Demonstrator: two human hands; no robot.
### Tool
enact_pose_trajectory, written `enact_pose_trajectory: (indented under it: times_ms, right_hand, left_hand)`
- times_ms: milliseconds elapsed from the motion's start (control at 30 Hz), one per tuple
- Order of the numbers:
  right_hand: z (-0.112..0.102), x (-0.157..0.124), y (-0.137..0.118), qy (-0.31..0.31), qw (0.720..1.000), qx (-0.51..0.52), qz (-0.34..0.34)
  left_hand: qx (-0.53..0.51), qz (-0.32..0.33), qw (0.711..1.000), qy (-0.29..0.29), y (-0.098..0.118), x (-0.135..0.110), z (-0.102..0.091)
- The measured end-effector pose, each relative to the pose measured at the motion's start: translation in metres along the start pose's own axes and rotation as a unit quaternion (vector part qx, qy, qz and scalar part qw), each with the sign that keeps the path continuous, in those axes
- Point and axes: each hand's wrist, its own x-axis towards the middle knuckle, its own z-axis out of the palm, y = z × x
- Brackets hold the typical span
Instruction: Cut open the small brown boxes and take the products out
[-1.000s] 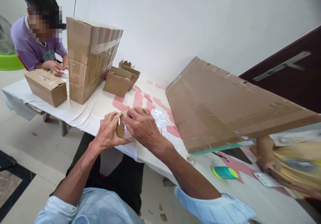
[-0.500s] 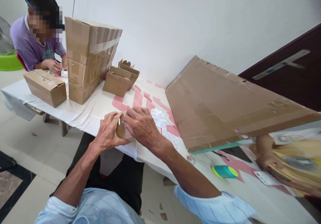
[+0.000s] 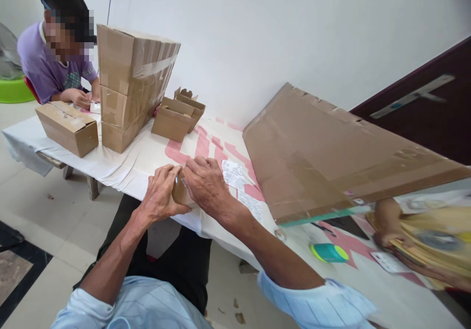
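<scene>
A small brown cardboard box (image 3: 179, 191) is between my two hands at the near edge of the cloth-covered table. My left hand (image 3: 160, 191) is closed around its left side, with the thumb along the near side. From the right, my right hand (image 3: 206, 184) bends its fingers over the top edge and grips there. Most of the box is hidden behind my fingers. Just right of my right hand lie white printed sheets of small labels (image 3: 233, 174).
Stacked taped cartons (image 3: 117, 68), a closed carton (image 3: 68, 127) and open small boxes (image 3: 171, 120) stand left. A large cardboard panel (image 3: 331, 157) leans on the right. A teal cup (image 3: 329, 253) lies beyond it. One co-worker (image 3: 55, 64) sits left; another's arm (image 3: 390, 221) shows right.
</scene>
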Motion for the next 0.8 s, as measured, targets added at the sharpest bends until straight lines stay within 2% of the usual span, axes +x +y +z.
enact_pose_trajectory:
  times_ms: [500, 800]
  right_hand:
    - [0.0005, -0.0020, 0.0018, 0.011, 1.000, 0.002, -0.003]
    - [-0.0005, -0.0005, 0.0038, -0.003, 1.000, 0.018, 0.006]
  left_hand:
    - [0.015, -0.003, 1.000, -0.005, -0.0001, 0.0004, 0.0009]
    - [0.013, -0.006, 1.000, -0.010, 0.0013, 0.0002, -0.0014]
